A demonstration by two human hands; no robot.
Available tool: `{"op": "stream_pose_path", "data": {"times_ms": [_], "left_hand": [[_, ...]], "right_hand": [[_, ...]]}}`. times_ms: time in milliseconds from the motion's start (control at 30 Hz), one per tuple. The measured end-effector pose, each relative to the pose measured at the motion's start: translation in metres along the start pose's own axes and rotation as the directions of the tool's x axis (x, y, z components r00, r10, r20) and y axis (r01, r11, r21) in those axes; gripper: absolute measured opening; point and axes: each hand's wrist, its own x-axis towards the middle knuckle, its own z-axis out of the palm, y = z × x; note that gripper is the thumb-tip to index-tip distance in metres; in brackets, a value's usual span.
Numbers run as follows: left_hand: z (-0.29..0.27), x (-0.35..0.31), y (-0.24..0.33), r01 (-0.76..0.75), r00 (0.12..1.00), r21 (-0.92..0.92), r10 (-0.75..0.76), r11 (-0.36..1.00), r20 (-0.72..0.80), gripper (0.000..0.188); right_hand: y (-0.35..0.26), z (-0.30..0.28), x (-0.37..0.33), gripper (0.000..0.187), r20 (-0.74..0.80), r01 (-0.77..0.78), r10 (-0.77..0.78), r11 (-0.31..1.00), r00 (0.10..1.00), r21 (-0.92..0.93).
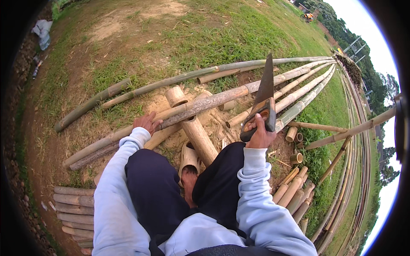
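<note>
In my right hand is a handsaw, gripped by its brown and black handle. Its dark blade points up and away, passing in front of the bamboo poles. My left hand grips a long bamboo pole left of the middle. This pole slants from the near left to the far right. Under it lies a shorter, thick bamboo piece with cut openings, reaching back between my knees. My bare foot is beside a hollow bamboo piece.
More long poles fan out toward the far right. Cut bamboo lengths are stacked at the near left and near right. A bamboo rail slants across the right side. Sawdust covers ground around the poles.
</note>
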Motion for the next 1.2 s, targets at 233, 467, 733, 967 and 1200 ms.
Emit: {"op": "stream_pose_path", "data": {"times_ms": [233, 467, 733, 967, 1200], "left_hand": [[0.012, 0.003, -0.006, -0.005, 0.999, 0.021, 0.005, 1.000, -0.032, 0.051], [-0.002, 0.007, -0.002, 0.093, 0.994, 0.054, -0.096, 0.994, 0.061, 0.055], [0.019, 0.015, 0.013, 0.005, 0.990, -0.173, -0.030, 0.985, -0.141, 0.029], [0.024, 0.013, 0.001, -0.033, 0.951, -0.369, -0.084, 0.929, -0.296, 0.016], [0.001, 0.007, -0.033, -0.285, 0.958, -0.418, 0.243, 0.862, -0.152, 0.032]], "right_hand": [[0.005, -0.005, 0.004, 0.016, 0.007, -0.009, 0.009, 0.999, 1.000, 0.032], [-0.005, 0.004, 0.005, 0.015, 0.002, -0.026, 0.026, 0.999, 1.000, 0.043], [-0.005, 0.000, -0.003, 0.011, 0.002, -0.022, 0.022, 0.999, 1.000, 0.037], [-0.001, -0.002, 0.002, 0.010, -0.013, -0.008, 0.008, 1.000, 1.000, 0.016], [-0.002, -0.006, 0.004, 0.011, -0.003, -0.027, 0.027, 1.000, 1.000, 0.002]]}}
